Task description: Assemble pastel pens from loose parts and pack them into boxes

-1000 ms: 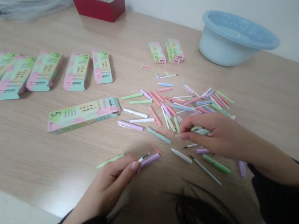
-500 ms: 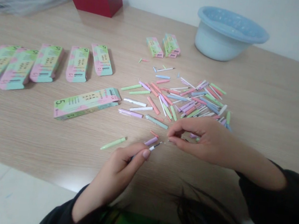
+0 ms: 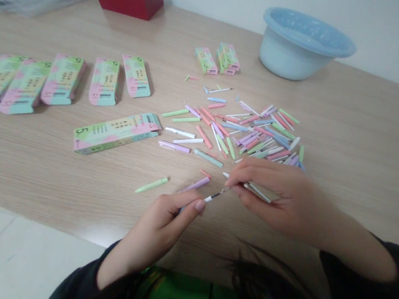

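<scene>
My left hand (image 3: 166, 222) is closed, thumb and forefinger pinching a slim pen refill (image 3: 212, 197) with a white and dark shaft that points up and right. At the refill's tip, my right hand (image 3: 277, 191) pinches something too small to make out. Beneath the right palm, a white stick-like pen part (image 3: 257, 192) shows. A purple pen barrel (image 3: 197, 184) and a short red pen part (image 3: 205, 173) lie just beyond my left fingers. To their left rests a light green pen barrel (image 3: 152, 185).
A loose pile of coloured pen parts (image 3: 258, 132) spreads beyond my hands. Pastel cartons (image 3: 115, 132) lie to the left, with several more behind and small boxes (image 3: 206, 61) further back. A blue basin (image 3: 290, 59) and a red box (image 3: 129, 2) stand near the wall.
My right hand has come down to the refill's tip, closing the small gap between them. My left hand has shifted slightly right, uncovering more of the purple barrel.
</scene>
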`<state>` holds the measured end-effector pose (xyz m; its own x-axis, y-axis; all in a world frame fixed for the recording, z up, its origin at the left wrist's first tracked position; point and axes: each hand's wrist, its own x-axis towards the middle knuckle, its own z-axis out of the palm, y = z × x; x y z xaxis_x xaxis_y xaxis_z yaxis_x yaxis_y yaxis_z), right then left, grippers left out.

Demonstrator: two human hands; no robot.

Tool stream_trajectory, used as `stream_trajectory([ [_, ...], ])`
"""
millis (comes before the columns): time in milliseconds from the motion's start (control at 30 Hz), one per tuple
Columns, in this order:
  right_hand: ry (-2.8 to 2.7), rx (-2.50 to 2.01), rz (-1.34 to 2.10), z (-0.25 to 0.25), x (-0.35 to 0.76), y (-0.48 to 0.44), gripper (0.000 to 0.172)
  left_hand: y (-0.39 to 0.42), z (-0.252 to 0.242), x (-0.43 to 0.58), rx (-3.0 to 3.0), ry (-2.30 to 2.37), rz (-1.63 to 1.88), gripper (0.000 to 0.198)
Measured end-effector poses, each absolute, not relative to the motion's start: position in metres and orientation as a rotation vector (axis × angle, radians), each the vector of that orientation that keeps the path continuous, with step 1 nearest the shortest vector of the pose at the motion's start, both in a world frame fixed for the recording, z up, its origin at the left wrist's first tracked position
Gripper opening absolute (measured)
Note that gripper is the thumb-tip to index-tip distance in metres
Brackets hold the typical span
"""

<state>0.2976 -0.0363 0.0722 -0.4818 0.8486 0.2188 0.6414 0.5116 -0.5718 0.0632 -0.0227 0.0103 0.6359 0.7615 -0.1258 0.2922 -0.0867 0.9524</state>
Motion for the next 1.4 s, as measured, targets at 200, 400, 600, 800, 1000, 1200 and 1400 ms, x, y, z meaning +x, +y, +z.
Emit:
stream_trajectory([
  [200, -2.275, -1.226, 0.527, 0.074, 0.301, -0.039, 0.011, -0.023, 0.012, 0.063, 1.677, 0.891, 0.509, 0.034],
  [400, -2.311, -1.208, 0.590, 0.072, 0.296, -0.042, 0.014, -0.024, 0.010, 0.067, 1.645, 0.856, 0.481, 0.034],
  [600, -2.167, -1.202, 0.775, 0.067, 0.290, -0.046, 0.018, -0.023, 0.005, 0.071, 1.673, 0.842, 0.458, 0.036],
  [800, -1.873, -1.290, 0.939, 0.065, 0.303, -0.055, 0.031, -0.023, 0.000, 0.072, 1.623, 0.857, 0.458, 0.041],
  [1000, -1.676, -1.879, 0.429, 0.046, 0.396, -0.060, 0.018, -0.025, -0.012, 0.073, 1.536, 1.004, 0.530, 0.051],
  [1200, -1.479, -2.422, 0.191, -0.007, 0.476, -0.059, 0.020, -0.030, -0.016, 0.080, 1.471, 1.063, 0.504, 0.051],
  [1400, -1.395, -2.522, 0.166, -0.026, 0.480, -0.050, 0.018, -0.028, -0.015, 0.081, 1.457, 1.121, 0.510, 0.053],
])
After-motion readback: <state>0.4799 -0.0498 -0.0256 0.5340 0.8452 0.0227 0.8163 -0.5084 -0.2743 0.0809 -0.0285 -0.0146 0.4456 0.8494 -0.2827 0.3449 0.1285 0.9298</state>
